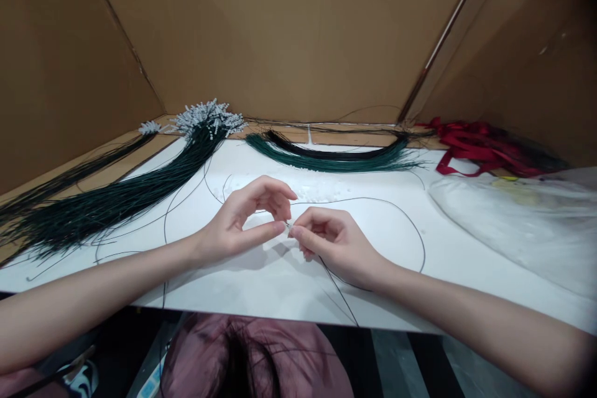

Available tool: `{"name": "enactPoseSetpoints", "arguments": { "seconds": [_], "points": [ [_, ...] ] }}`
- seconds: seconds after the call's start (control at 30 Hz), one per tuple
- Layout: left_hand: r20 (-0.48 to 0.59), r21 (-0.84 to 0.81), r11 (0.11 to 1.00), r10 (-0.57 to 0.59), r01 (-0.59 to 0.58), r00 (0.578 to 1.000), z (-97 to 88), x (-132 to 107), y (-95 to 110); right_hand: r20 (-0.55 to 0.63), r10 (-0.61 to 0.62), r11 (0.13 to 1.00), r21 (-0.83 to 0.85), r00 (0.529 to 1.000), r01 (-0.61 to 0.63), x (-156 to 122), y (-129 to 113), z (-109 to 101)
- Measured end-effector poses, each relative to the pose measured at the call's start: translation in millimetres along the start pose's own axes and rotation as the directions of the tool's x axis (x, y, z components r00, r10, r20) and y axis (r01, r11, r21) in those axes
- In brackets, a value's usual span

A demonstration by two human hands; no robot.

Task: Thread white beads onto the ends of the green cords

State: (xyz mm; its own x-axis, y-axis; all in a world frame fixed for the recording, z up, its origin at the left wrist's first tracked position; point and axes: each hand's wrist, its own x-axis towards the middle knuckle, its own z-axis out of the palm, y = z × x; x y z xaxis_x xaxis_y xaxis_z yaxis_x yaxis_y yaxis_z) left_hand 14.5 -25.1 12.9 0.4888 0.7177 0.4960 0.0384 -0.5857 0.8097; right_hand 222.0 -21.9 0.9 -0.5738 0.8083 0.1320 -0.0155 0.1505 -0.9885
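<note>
My left hand (249, 217) is curled above the white board, thumb tip close to the bent fingers at a small pale, beaded-looking piece (288, 224). My right hand (333, 239) meets it from the other side, thumb and forefinger pinched on the same piece. A thin dark wire (336, 286) runs from below the right hand toward the board's front edge. Another dark wire (422, 236) loops round to the right on the board. The fingers partly hide the small piece, so its exact shape is unclear.
Green wires with white beaded tips (181, 165) lie in a large bundle at left. Behind the hands are a curved green wire bundle (326, 163) and scattered white beads (317, 189). Red ribbon (471, 143) and a clear plastic bag (522, 224) lie at right. Cardboard walls (289, 31) enclose the board.
</note>
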Motion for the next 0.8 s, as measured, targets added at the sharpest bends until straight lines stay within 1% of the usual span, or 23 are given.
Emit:
{"name": "enactPoseSetpoints", "arguments": {
  "seconds": [0.17, 0.43, 0.63, 0.8],
  "points": [
    [0.014, 0.091, 0.996, -0.012, 0.01, 1.0, 0.2, -1.8, -0.1, 0.006, -0.006, 0.998, -0.061, 1.0, 0.006, -0.1, -1.3, 0.4],
    [0.069, 0.087, 0.996, -0.014, 0.008, 0.998, 1.9, -2.9, -0.9, 0.035, -0.004, 0.991, -0.136, 0.999, 0.009, -2.3, 0.3, 0.3],
    [0.089, 0.097, 0.995, -0.004, -0.005, 0.996, 2.8, -3.7, -1.3, 0.05, -0.005, 0.997, -0.074, 0.999, 0.008, -3.0, -4.0, 0.9],
    [0.062, 0.086, 0.996, -0.015, 0.01, 0.998, 5.3, -4.4, 0.6, 0.065, 0.006, 1.0, -0.015, 0.998, -0.005, -3.1, -4.0, 0.6]
  ]
}}
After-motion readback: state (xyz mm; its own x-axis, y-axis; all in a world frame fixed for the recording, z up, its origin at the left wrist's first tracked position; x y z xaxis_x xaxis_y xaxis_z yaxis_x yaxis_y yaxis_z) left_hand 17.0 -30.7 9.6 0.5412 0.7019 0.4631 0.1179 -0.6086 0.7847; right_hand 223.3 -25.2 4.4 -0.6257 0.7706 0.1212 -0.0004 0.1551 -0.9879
